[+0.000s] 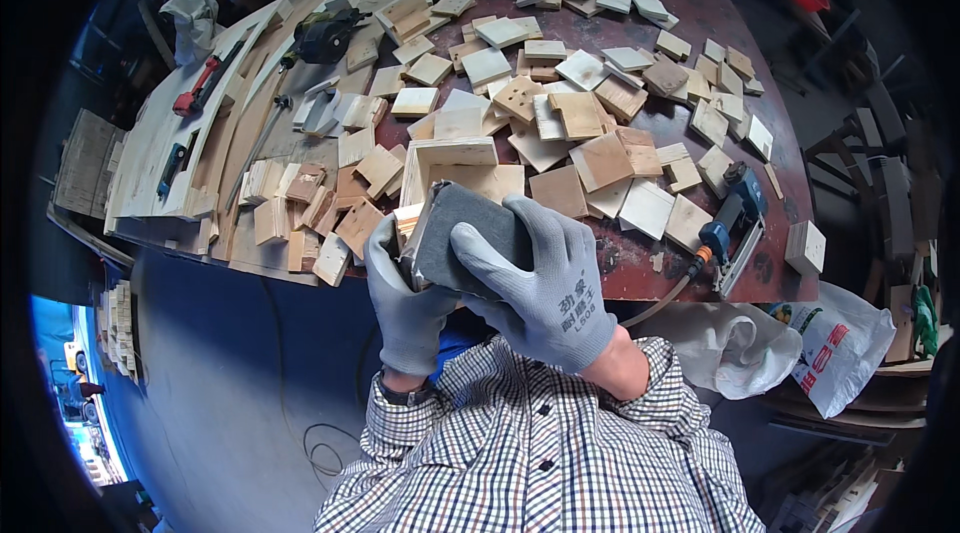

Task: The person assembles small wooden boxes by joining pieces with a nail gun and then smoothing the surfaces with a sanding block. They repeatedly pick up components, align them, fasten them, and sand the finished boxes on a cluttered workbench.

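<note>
Item one, the largest: a dark red surface (775, 268), scuffed and stained, carrying most of the stock. Next, a pale plywood board (150, 168) at its left, smooth and long-edged. Then an open wooden box (460, 151), thin-walled and square-cornered, near the front edge; its walls appear joined, so we judge that much done. A blue power tool (735, 208), hard-cased, lies unheld at right with a hose attached. In front of the box we list a dark grey slab (480, 233), flat, matte, worn at its edge; whether it touches the box we cannot tell. The left hand (405, 298), gloved, pinches its left edge; the right hand (545, 278) clasps its right side, thumb across the face. Smallest, many wooden blocks (645, 208), rectangular, some knotty or holed, lie loose; we judge most work remains.
</note>
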A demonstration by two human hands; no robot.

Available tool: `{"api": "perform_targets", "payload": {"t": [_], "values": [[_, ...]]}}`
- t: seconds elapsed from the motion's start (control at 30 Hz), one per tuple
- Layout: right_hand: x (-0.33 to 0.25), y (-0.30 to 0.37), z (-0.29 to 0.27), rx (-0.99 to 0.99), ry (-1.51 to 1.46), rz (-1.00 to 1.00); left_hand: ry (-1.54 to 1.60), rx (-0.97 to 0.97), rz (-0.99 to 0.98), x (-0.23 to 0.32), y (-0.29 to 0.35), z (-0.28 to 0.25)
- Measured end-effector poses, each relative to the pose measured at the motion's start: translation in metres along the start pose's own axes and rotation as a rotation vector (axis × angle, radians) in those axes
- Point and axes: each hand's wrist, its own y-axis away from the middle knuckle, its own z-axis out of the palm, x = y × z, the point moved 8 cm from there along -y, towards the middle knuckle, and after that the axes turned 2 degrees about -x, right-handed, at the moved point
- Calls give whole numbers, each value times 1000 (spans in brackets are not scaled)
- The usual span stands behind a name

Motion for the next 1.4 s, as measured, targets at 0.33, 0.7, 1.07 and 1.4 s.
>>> {"api": "perform_targets", "payload": {"t": [0.33, 0.7, 1.07, 1.4], "values": [[15, 10, -39, -110, -132, 95, -342, -41, 339, 29, 4, -1], [-1, 3, -22, -210, -258, 53, -488, -116, 451, 43, 6, 5], [42, -14, -10, -111, -374, 206, -911, -144, 945, 65, 28, 26], [40, 3, -20, -66, -380, 202, -1057, -173, 1092, 60, 37, 13]]}}
